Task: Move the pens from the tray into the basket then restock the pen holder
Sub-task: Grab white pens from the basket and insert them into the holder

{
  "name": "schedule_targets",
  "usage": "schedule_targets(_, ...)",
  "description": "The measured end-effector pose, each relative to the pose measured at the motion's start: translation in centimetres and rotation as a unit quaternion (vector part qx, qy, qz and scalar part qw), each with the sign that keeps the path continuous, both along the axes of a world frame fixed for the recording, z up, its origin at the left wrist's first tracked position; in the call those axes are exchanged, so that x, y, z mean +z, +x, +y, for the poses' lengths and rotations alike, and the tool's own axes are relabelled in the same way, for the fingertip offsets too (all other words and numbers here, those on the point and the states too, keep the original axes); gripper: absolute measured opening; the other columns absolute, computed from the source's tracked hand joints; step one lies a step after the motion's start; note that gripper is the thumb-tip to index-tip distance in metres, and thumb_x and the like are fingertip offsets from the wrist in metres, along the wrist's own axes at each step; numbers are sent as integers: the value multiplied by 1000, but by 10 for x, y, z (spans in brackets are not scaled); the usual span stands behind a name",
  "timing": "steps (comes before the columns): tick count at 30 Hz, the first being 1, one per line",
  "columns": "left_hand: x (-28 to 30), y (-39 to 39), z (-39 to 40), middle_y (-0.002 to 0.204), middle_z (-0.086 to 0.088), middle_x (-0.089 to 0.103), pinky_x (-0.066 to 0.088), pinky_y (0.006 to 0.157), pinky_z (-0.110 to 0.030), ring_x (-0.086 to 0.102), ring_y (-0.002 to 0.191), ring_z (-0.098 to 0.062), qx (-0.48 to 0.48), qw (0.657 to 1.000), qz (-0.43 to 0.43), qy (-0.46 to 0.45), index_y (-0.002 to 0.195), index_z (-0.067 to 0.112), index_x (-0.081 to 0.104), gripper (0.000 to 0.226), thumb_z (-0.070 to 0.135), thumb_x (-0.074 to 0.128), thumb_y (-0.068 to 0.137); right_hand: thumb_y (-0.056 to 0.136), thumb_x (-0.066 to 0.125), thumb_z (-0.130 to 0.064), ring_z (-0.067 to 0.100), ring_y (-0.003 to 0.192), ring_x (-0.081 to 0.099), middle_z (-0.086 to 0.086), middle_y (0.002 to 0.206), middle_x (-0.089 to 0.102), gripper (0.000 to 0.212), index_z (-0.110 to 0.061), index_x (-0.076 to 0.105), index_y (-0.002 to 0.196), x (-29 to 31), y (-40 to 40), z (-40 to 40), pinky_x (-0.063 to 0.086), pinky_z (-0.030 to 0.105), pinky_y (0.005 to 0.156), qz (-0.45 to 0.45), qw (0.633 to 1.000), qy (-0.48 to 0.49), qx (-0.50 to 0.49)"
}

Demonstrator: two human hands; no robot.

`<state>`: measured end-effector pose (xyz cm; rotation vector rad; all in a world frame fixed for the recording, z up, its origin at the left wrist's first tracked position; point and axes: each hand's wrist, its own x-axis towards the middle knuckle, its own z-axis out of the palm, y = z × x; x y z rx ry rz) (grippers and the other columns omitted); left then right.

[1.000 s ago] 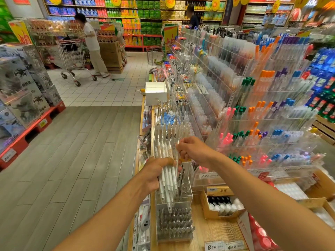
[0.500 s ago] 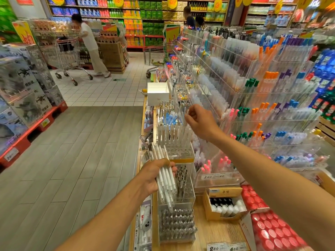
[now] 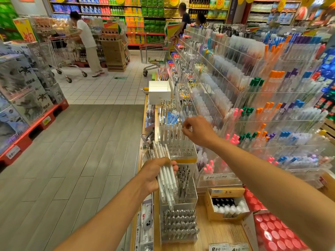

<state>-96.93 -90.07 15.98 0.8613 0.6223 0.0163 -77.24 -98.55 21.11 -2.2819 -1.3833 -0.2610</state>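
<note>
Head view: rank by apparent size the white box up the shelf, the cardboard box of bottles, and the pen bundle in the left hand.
1. Cardboard box of bottles, though nearness inflates it.
2. Pen bundle and white box: too close to rank.

- The pens [image 3: 167, 175] in the left hand [image 3: 154, 175] have white, translucent plastic barrels with a soft sheen.
- The pen holder [image 3: 178, 142] is clear, glossy acrylic, its top pierced with round holes.
- The display racks [image 3: 253, 98] are the same clear, shiny plastic, catching the light on their edges.
- The tabletop [image 3: 217, 232] looks like pale wood with a fine straight grain, matt.
- The small box [image 3: 226, 205] is brown cardboard, dull and smooth.
- The price labels [image 3: 225, 248] are white paper.
- The floor [image 3: 72, 151] shows grey wood-look planks, then glossy white tiles farther off.
- The shopping cart [image 3: 154, 51] is bare metal wire.
</note>
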Motion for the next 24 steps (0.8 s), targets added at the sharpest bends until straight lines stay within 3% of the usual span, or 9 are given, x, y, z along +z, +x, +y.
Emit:
schedule_targets(4, -2, 3, 0, 81, -19, 69, 55, 62, -34, 66, 64, -24, 11, 1000, 10, 16, 94, -8, 65, 12, -4, 59, 85, 90, 63, -29, 13, 89, 40, -8, 86, 47, 15, -16, 70, 95, -1, 1, -1, 29, 27, 77, -20, 1000, -1, -7)
schedule_targets(13, 0, 5, -2, 79, -21, 69, 59, 59, -31, 67, 63, -24, 18, 1000, 5, 12, 93, -9, 65, 12, -4, 61, 84, 91, 64, -34, 20, 104, 45, -5, 97, 51, 22, -21, 69, 107, 6, 0, -3, 35, 30, 85, 7, 998, -51, -25)
schedule_targets(16, 2, 4, -3, 80, -21, 68, 58, 58, -32, 67, 63, -24, 15, 1000, 1, 16, 94, -9, 65, 12, -4, 61, 83, 90, 65, -34, 12, 95, 47, -7, 95, 56, 21, -22, 65, 106, 10, -15, -8, 40, 29, 87, 14, 999, 5, -30)
schedule_targets(18, 4, 3, -4, 79, -20, 67, 57, 59, -32, 66, 62, -24, 8, 1000, -3, 25, 95, -9, 63, 12, -6, 60, 83, 91, 65, -32, 7, 74, 51, -10, 79, 59, 12, -23, 65, 98, 10, -32, -11, 44, 24, 74, 71, 997, 26, -2)
schedule_targets(20, 6, 3, -7, 77, -19, 65, 56, 59, -32, 64, 60, -24, -3, 1000, -10, 29, 94, -8, 62, 12, -7, 59, 82, 92, 62, -35, 2, 60, 51, -12, 70, 59, 12, -24, 65, 94, 6, -51, -11, 41, 17, 58, 188, 981, -29, 36)
schedule_targets(22, 8, 1, -10, 77, -19, 63, 55, 61, -33, 63, 60, -24, -9, 999, -19, 33, 94, -7, 60, 12, -8, 57, 83, 95, 60, -31, 3, 63, 56, -8, 74, 64, 16, -17, 67, 93, 1, -62, -10, 42, 17, 59, 286, 954, -67, 57)
schedule_targets(24, 9, 0, -11, 78, -20, 61, 54, 63, -35, 62, 61, -25, -7, 999, -25, 41, 94, -6, 59, 11, -9, 58, 83, 96, 58, -22, 2, 62, 58, -3, 75, 66, 20, -6, 69, 91, -1, -66, -10, 44, 21, 62, 370, 927, -39, 53)
